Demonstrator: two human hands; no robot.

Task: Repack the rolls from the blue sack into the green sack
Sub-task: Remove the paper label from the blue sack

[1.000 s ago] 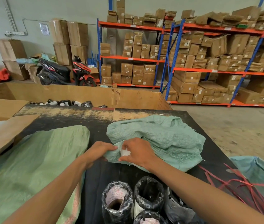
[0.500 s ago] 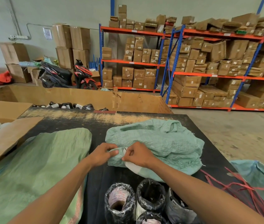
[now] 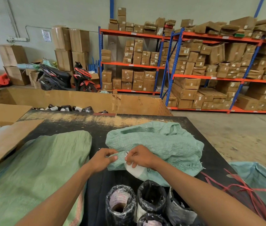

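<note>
Red straps [image 3: 236, 190], wrapped rolls [image 3: 138, 203] flank crumpled sack [image 3: 158, 141].

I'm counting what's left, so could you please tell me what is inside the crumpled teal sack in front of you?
A white roll pokes out of the teal sack at its near opening, where the left hand and right hand pinch the fabric. The fabric hides whatever else lies deeper inside.

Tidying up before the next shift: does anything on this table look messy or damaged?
Loose red straps lie tangled across the black table's right edge. The crumpled teal sack that both hands are pinching has a frayed hem.
</note>
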